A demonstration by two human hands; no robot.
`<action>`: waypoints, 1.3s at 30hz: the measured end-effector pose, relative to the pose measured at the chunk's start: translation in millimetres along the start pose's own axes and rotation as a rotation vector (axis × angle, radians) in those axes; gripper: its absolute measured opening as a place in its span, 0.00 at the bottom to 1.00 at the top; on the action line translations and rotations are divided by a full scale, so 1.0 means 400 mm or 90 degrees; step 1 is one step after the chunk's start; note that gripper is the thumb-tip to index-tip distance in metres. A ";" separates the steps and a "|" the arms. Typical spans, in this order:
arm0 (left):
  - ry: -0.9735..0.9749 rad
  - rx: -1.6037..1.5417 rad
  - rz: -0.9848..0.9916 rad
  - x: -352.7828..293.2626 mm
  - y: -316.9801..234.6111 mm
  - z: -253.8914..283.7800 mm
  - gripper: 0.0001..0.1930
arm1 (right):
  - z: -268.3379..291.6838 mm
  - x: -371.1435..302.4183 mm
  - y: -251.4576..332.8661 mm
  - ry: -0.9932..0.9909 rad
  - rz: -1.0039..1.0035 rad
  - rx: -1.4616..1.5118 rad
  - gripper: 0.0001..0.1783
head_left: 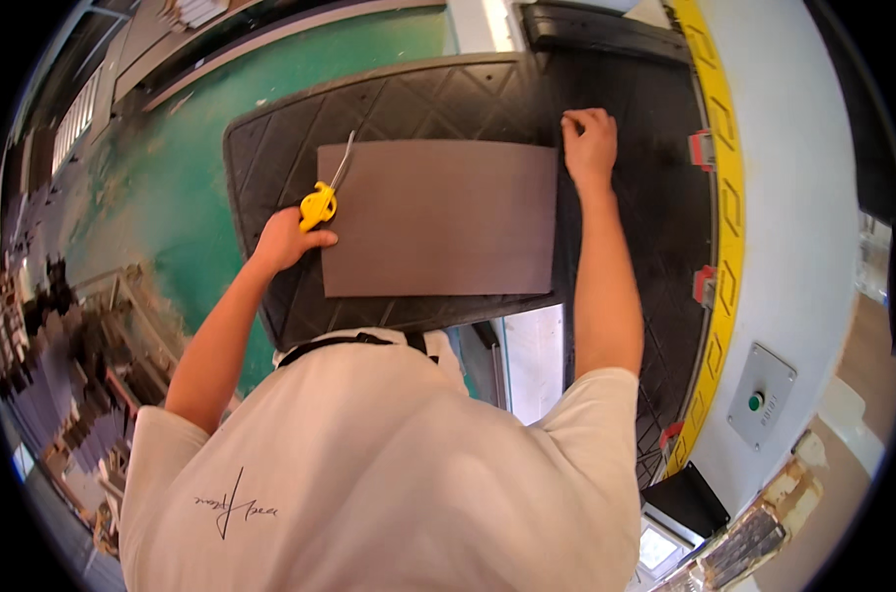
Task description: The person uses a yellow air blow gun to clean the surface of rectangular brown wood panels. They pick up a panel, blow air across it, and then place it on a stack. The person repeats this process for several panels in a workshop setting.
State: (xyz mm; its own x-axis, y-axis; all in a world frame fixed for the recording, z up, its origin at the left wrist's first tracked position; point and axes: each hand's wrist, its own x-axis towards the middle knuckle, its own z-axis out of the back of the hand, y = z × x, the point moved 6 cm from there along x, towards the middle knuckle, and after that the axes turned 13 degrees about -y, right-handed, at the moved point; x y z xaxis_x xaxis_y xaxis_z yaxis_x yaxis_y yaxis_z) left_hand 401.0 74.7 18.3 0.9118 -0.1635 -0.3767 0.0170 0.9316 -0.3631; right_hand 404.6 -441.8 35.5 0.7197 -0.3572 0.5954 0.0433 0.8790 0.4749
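Observation:
A flat brown-grey rectangular board lies on a black diamond-patterned mat in front of me. At its left edge my left hand is closed around a yellow air blow gun. The gun's thin bent metal nozzle points away from me, over the board's far left corner. My right hand is just past the board's far right corner, above the black surface. Its fingers are curled together, and whether something small sits between them is hidden.
To the right, a yellow strip with red-and-grey clips borders a white machine body. A green button sits on its grey plate. Stacked brown pieces stand at the left, beside green floor.

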 end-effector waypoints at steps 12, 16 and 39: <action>0.026 -0.247 0.177 -0.204 0.213 0.039 0.20 | 1.208 -0.153 0.375 -0.620 -0.131 -0.435 0.10; 0.054 -0.079 0.008 -0.263 0.292 0.102 0.16 | 1.277 -0.033 0.413 -0.346 0.126 -0.615 0.12; 0.790 -0.050 -0.348 -0.351 -0.184 0.039 0.30 | 0.421 -0.891 1.010 0.087 -1.054 0.821 0.32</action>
State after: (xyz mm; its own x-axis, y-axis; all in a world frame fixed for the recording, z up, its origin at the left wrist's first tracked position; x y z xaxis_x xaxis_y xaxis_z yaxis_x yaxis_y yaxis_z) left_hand 278.3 34.2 111.1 -0.1713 -0.7246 -0.6676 0.1939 0.6396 -0.7439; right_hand 48.8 -12.5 124.5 0.5585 -0.3168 -0.7666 0.1974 -0.8469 0.4938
